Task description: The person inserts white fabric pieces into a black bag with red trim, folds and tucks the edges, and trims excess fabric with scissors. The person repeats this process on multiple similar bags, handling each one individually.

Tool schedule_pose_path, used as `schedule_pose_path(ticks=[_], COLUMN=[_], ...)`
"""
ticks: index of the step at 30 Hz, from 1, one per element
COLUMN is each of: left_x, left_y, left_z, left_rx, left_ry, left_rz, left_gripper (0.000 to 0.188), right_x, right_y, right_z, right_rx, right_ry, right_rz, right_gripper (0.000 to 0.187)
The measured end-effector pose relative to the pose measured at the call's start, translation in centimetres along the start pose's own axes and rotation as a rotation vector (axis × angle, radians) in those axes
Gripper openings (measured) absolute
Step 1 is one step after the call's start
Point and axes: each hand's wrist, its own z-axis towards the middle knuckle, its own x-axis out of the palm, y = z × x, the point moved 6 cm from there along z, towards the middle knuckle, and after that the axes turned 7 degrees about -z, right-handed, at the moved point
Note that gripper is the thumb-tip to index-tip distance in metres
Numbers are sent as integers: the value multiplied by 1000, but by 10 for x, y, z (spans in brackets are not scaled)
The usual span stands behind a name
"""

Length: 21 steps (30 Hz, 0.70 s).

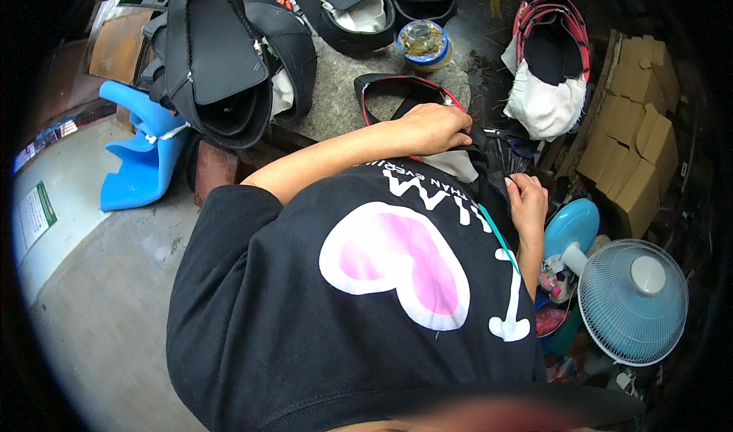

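- Two bare hands are at work: the left grip has its fingers bent over a red-edged black piece, grasping its rim; the right grip has thumb and fingers drawn close beside dark fabric, though I cannot tell what is pinched.
- Right under the left grip lies that piece, looking like a shoe upper: a curved, flexible opening, with soft, pale lining between the grips.
- To handle it well, I'd judge, the left grip should steady the rim without crushing its curve, and the right should draw the fabric evenly, so the lining stays unwrinkled.
- Just beyond the left grip stands a rounded jar, blue-rimmed and smeared yellowish, by a rough grey slab on the dark, stained worktop.
- Ahead of the right grip sits a similar upper, its white cloth frayed.
- Right of the right grip are a round wire-caged fan and folded cardboard.
- Well left of the left grip are smooth, matte black uppers and, farther out, a glossy blue form.
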Motion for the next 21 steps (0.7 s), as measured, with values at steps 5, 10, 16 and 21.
schedule_pose_path(ticks=[5,10,16,21], left_x=[-12,-32,-68,-87], left_y=[0,-7,-9,7], left_z=[-18,-41,-64,-68], left_rx=[25,172,235,60], left_ry=[-117,-343,-694,-794], left_rz=[68,149,297,410], left_gripper=[27,17,13,23], right_x=[9,23,35,40], right_y=[-12,-28,-40,-43], right_z=[21,27,24,18], right_rx=[-57,-6,87,127], right_ry=[144,195,195,223], right_rz=[74,188,388,336], right_gripper=[18,21,21,21])
